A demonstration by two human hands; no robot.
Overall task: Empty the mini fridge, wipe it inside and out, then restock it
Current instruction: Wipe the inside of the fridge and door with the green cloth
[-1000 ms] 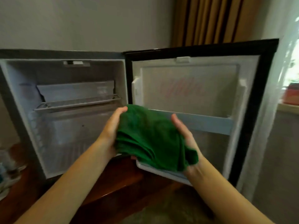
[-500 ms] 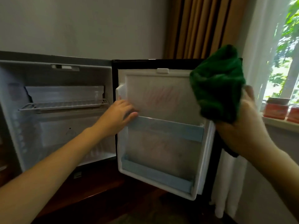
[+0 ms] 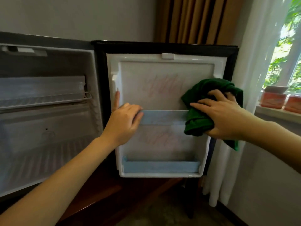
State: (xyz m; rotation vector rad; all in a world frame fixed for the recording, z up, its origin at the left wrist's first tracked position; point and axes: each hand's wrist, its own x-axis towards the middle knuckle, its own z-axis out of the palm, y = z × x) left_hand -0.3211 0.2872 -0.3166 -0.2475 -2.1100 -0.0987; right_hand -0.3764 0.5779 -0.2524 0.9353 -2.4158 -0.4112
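A brown curtain (image 3: 192, 18) hangs behind the open mini fridge (image 3: 48, 62). The left hand (image 3: 125, 123) curls over the upper rail (image 3: 162, 117) of two on the door (image 3: 162, 75), forefinger up; the right hand (image 3: 219, 118) clutches one green cloth (image 3: 198, 123) against the door's right side. One wire shelf (image 3: 44, 101) inside; two orange tubs (image 3: 272, 99) on the sill (image 3: 276, 112).

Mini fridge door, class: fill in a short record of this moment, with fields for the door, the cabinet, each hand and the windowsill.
door: mini fridge door open, inner side facing the camera
door shelves: upper door shelf and lower door shelf, no items visible in either
cabinet: wire shelf in place, no items visible on it
left hand: left hand grips the upper door shelf's left end, thumb up along the door's edge
right hand: right hand holds the green cloth against the door's right side
windowsill: two orange-red jars
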